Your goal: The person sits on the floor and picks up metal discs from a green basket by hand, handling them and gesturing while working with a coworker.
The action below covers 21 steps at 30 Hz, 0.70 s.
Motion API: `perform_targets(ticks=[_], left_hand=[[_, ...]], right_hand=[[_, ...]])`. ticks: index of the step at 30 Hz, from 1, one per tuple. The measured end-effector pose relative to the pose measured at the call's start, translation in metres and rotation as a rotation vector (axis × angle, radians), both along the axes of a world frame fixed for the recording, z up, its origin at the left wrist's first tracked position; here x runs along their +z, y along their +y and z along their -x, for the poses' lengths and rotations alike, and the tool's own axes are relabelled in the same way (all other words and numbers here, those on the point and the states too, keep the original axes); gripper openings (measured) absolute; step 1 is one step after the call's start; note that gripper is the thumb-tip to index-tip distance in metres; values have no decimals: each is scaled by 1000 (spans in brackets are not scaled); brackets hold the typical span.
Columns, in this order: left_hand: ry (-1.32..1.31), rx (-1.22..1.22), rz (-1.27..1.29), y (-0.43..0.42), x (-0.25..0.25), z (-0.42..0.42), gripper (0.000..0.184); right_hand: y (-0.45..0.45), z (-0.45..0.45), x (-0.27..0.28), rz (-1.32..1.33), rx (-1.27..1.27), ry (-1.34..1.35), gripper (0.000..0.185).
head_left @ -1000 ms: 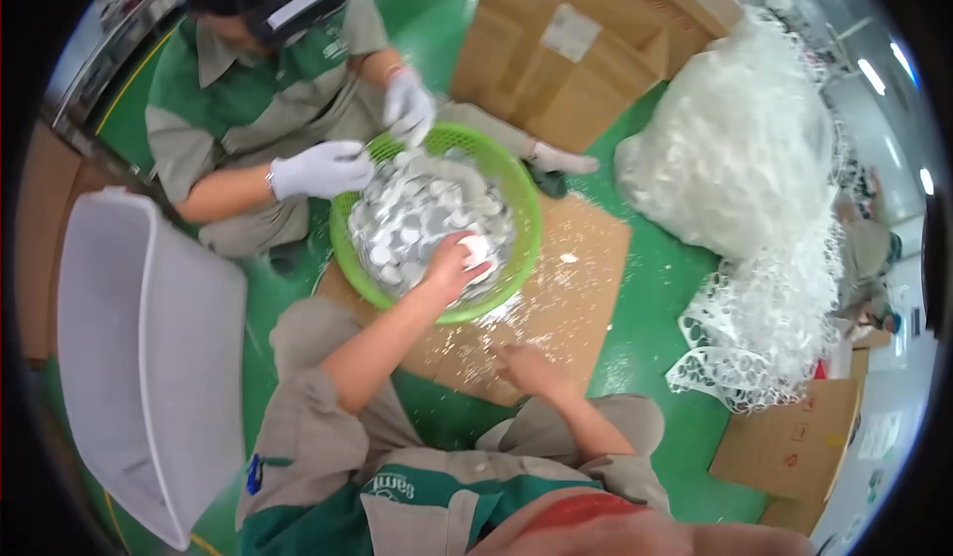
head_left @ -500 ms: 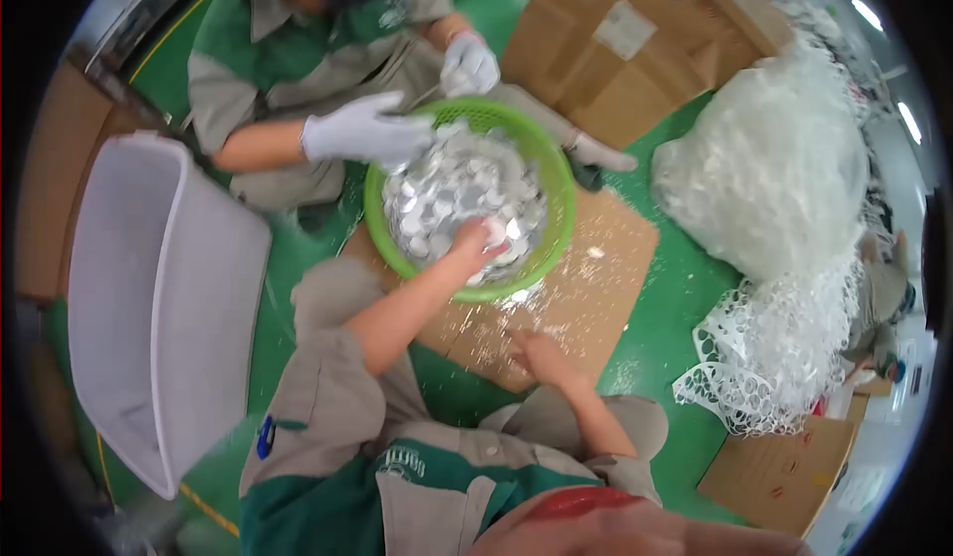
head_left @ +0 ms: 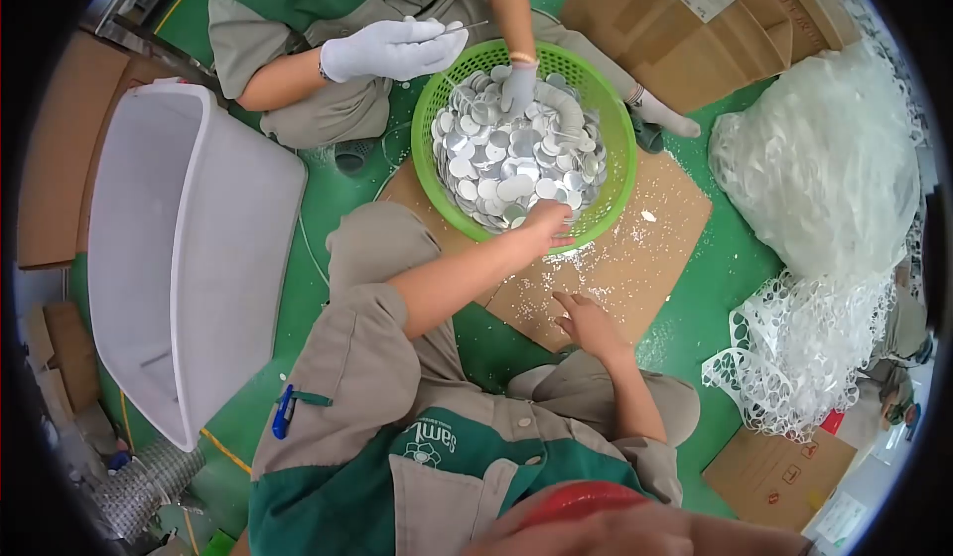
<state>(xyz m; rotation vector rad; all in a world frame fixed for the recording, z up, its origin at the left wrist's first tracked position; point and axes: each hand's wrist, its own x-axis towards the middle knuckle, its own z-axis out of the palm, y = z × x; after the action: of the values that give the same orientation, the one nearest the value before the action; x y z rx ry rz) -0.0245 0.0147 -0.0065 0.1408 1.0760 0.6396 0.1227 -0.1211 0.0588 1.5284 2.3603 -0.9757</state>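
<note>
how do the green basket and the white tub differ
The basket is round, the tub elongated. The basket is bright green, the tub whitish-grey. The basket's wall is perforated, while the tub's looks solid. Both are open-topped.

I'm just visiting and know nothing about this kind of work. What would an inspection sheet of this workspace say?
Surface: cardboard on a green floor, sprinkled with white bits.
Job's things: green basket holding many silvery discs.
Clutter: plastic bag and white netting on the right.
Grippers: bare hands; left at the basket's near rim, its grip unclear; right open above the cardboard.
Cables: thin pale line, perhaps a cord, on the floor left of the basket.
Surroundings: tub on the left, boxes, and a co-worker, one gloved hand in the basket.
</note>
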Motion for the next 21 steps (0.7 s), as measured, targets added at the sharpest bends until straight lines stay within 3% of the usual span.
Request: perform_targets(ticks=[2,7,14,21], left_hand=[[-42,-8,-13,0,-6,-3,41],[-49,-50,-40,-2,7,-1,27],[-37,-101,-7,-6,-16,-8,24],[-34,-109,-56,-14,-7,-8,28]], right_hand=[[2,2,3,-14,17,16,42],[3,4,4,16,-10,24,43],[0,-10,-19,12,17,-15,46],[0,1,4,-59,10,99,42]])
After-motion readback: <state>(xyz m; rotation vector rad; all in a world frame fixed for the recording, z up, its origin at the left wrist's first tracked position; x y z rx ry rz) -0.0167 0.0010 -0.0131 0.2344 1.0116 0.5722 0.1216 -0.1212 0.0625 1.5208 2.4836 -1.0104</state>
